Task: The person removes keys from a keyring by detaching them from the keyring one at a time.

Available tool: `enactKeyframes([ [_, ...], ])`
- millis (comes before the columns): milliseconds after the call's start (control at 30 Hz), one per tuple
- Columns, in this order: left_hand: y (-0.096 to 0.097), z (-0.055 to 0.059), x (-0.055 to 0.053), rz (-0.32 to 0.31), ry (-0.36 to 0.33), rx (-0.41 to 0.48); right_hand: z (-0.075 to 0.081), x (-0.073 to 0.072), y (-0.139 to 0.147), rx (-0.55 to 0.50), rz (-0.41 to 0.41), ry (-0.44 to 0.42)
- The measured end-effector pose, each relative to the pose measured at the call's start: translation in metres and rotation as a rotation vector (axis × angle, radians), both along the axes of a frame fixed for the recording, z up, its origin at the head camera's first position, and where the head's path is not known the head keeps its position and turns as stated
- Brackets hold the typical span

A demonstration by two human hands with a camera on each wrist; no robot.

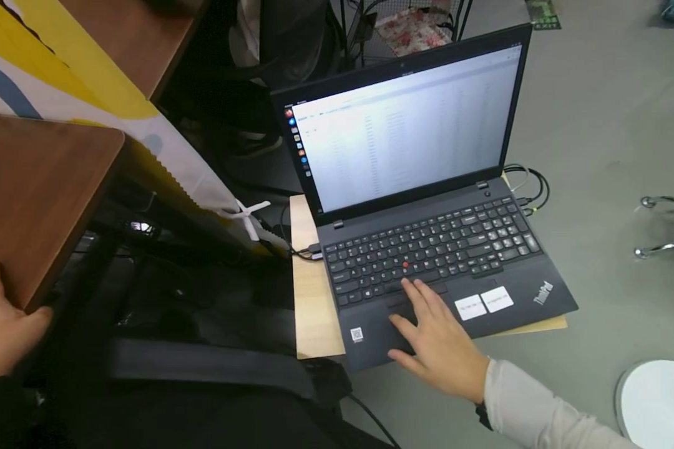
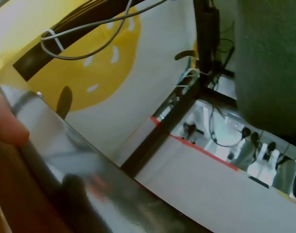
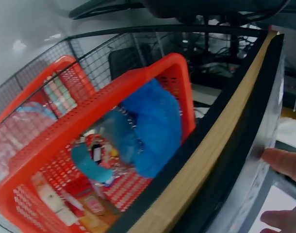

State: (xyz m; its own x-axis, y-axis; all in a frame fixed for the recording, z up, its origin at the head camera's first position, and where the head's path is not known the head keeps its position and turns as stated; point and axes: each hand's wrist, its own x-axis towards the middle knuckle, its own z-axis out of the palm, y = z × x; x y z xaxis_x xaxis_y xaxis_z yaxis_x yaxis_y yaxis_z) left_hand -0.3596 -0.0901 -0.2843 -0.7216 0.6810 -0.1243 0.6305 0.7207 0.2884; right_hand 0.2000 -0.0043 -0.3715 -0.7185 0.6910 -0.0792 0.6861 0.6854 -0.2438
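Note:
An open black laptop [image 1: 438, 237] with a lit screen [image 1: 410, 125] sits on a light wooden board [image 1: 314, 293]. My right hand [image 1: 440, 346] lies over its touchpad area with fingers spread, fingertips close to the buttons below the keyboard [image 1: 427, 249]. In the right wrist view, fingers [image 3: 286, 164] of this hand show at the laptop's edge. At the far left, my left hand [image 1: 5, 330] rests at the edge of a brown table [image 1: 39, 181], one finger on the top and the thumb along the side. The left wrist view shows a fingertip [image 2: 7, 124] by that edge.
Cables [image 1: 530, 187] leave both sides of the laptop. In the right wrist view, a red basket [image 3: 104, 102] holding a blue bag [image 3: 155, 126] stands beside the board. A yellow and white cloth [image 1: 191, 162] hangs by the table. A round white object [image 1: 659, 405] is at lower right.

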Motion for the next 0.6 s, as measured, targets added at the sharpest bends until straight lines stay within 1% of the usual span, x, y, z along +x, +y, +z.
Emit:
enactKeyframes([
  [100,-0.003,-0.004,0.006,0.020,0.012,-0.068,0.000,0.009,0.004,-0.004,-0.018,0.007],
  [167,-0.006,-0.006,0.008,0.027,0.014,-0.098,-0.001,0.016,0.004,0.005,-0.057,0.033],
  [300,-0.007,-0.006,0.011,-0.004,0.009,-0.079,-0.010,0.027,-0.001,0.051,-0.170,0.091],
  [367,-0.006,-0.005,0.013,-0.037,0.008,-0.052,-0.015,0.031,-0.005,0.063,-0.203,0.098],
  [467,-0.001,-0.002,0.013,-0.069,0.002,-0.047,-0.019,0.032,-0.009,0.055,-0.206,0.100],
  [567,0.004,-0.002,0.007,-0.096,-0.004,-0.022,-0.017,0.029,-0.006,0.051,-0.174,0.123],
  [600,0.004,-0.003,0.004,-0.093,-0.007,-0.015,-0.016,0.028,-0.004,0.054,-0.162,0.132],
])
